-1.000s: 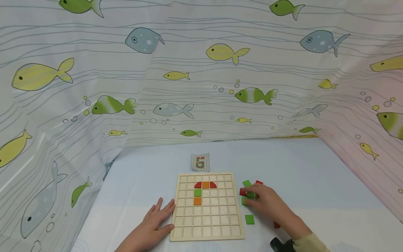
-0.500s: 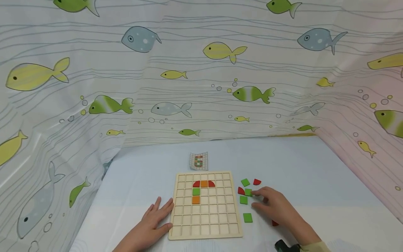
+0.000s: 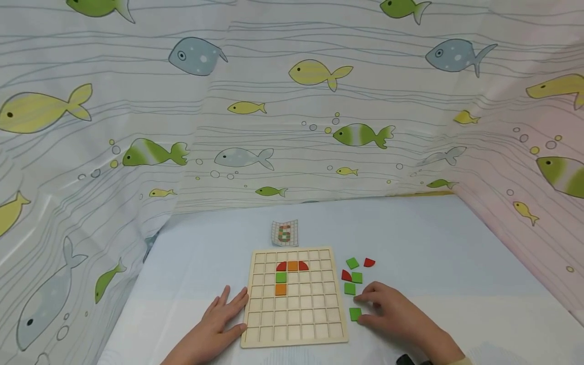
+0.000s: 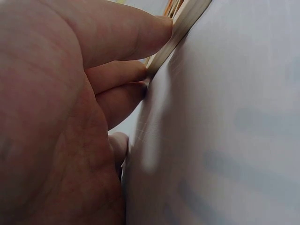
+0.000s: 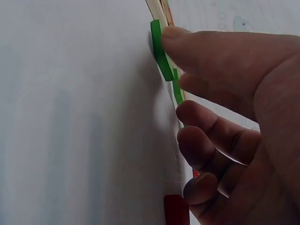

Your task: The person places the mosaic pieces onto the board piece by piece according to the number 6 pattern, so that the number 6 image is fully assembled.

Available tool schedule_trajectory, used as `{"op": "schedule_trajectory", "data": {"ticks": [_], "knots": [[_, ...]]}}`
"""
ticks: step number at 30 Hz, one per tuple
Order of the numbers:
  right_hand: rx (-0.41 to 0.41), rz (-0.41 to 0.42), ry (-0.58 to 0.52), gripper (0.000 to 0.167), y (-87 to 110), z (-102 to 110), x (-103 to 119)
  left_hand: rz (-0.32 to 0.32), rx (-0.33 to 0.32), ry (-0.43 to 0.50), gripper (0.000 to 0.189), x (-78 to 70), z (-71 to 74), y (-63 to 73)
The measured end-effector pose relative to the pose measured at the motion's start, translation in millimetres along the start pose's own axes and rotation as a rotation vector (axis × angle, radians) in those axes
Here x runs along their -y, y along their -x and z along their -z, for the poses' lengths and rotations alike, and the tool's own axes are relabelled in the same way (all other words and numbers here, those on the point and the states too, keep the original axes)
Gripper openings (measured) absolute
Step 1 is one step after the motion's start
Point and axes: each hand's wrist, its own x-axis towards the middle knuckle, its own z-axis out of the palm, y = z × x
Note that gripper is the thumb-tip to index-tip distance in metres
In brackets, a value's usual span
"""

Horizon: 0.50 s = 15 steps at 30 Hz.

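Note:
A wooden grid board (image 3: 306,318) holds an orange square between two red quarter-round tiles (image 3: 281,266), with a green and an orange square below the left one. My left hand (image 3: 215,320) lies against its left edge, fingers spread and fingertips at the rim. To the right, my right hand (image 3: 397,313) is over the table with loosely bent fingers. Its thumb tip is at the nearest green square tile (image 3: 355,314), and the index finger stands apart from that tile. The right wrist view shows the thumb beside this green tile (image 5: 161,51).
Beyond the right hand lie green squares (image 3: 352,263) and red quarter-rounds (image 3: 369,262). Another red tile (image 5: 177,211) is near the little finger in the right wrist view. A small pattern card (image 3: 284,233) lies behind the board. Fish-print cloth (image 3: 301,126) hangs around the table.
My right hand has moved from the far tile group toward the front, and its thumb has come to the nearest green square. The left hand has stayed at the board's edge.

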Motion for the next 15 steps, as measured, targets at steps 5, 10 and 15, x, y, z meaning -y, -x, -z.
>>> {"op": "schedule_trajectory", "data": {"ticks": [5, 10, 15], "knots": [[0.028, 0.072, 0.027, 0.026, 0.9, 0.3, -0.5, -0.003, -0.001, 0.004, 0.070, 0.2, 0.2, 0.5], [0.044, 0.119, 0.035, 0.021, 1.2, 0.1, 0.0, -0.002, 0.002, 0.007, 0.070, -0.4, 0.6, 1.1], [0.024, 0.124, 0.072, 0.018, 1.6, 0.9, 2.2, -0.007, -0.002, 0.008, 0.070, 0.2, 0.1, 1.0]]}}
